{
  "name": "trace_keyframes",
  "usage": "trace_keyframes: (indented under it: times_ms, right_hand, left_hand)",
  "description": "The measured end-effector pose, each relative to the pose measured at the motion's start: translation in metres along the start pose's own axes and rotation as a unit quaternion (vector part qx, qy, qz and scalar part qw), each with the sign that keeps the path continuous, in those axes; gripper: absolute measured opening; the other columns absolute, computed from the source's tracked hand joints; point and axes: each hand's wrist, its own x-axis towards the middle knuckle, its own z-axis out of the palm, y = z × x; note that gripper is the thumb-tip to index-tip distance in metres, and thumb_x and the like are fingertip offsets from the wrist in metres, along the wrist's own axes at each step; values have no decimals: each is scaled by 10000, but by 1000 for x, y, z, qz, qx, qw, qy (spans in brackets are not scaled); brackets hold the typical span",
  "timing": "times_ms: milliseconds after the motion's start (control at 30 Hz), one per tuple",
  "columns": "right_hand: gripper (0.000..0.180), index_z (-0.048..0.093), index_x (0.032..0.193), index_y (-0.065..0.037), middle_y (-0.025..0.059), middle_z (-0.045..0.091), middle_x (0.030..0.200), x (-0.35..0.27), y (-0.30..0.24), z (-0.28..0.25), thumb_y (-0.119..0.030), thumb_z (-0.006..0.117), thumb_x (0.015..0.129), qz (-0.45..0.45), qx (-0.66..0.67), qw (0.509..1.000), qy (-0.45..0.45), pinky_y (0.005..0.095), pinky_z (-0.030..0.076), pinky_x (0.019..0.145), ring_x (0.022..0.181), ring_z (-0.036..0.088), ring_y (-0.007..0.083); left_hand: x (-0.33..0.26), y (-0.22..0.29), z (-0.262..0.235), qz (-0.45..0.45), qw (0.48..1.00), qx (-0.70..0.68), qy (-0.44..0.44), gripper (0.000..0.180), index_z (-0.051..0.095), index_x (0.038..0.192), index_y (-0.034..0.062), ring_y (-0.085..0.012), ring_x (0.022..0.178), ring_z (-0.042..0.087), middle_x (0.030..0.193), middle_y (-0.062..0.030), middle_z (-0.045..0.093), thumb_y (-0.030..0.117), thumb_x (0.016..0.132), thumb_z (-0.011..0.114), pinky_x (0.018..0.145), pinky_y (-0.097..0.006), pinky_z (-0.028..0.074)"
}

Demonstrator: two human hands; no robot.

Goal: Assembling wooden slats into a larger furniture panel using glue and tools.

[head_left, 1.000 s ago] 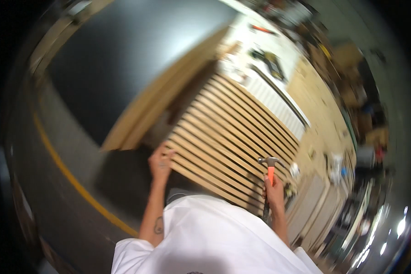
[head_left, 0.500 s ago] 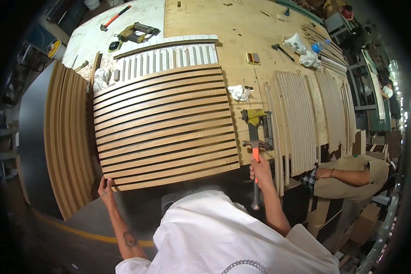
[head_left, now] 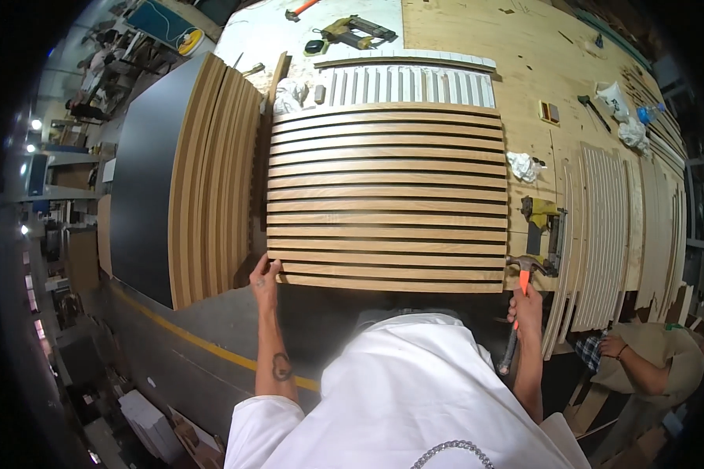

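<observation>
A wood-toned slatted panel [head_left: 383, 207] with dark gaps lies on the workbench in front of me. My left hand [head_left: 265, 275] is at its near left corner, thumb and fingers closed on the edge. In my right hand [head_left: 527, 306] is a claw hammer [head_left: 525, 273] with an orange-and-black handle, gripped partway along. Its head points away from me, close beside the panel's near right corner. Just beyond the hammer lies a yellow-and-black nail gun [head_left: 538, 215].
Left of the panel stands a stack of slatted boards [head_left: 215, 180] with a black face. White ribbed strips [head_left: 411, 86] and a second nail gun [head_left: 360, 33] lie beyond. Pale strips [head_left: 602, 227] lie at the right, near a co-worker's arm [head_left: 641, 367].
My view has swung left, so the bench and panel sit farther right in the picture. The hammer is slightly nearer the panel's right edge. My left hand stays at the corner.
</observation>
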Motion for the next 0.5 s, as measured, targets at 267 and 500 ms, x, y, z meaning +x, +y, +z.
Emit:
trace_keyframes:
  times_ms: [267,500]
  right_hand:
    - [106,513,945,-81,-13,434,607,7,4,-1,-184,525,966,-1,67,997,41,243,346,379,445,406,72]
    - [161,508,895,-57,-6,438,592,-5,1,11,-199,531,967,-3,39,999,21,254,349,372,439,405,81]
  left_hand:
    - [1,-13,-20,13,1000,-2,-21,345,615,1188,-43,-113,884,581,989,-38,656,128,889,634,810,-259,454]
    - [5,-14,-17,-20,1000,3,-15,417,587,1231,-51,-163,970,585,1087,-94,644,199,901,640,885,-296,435]
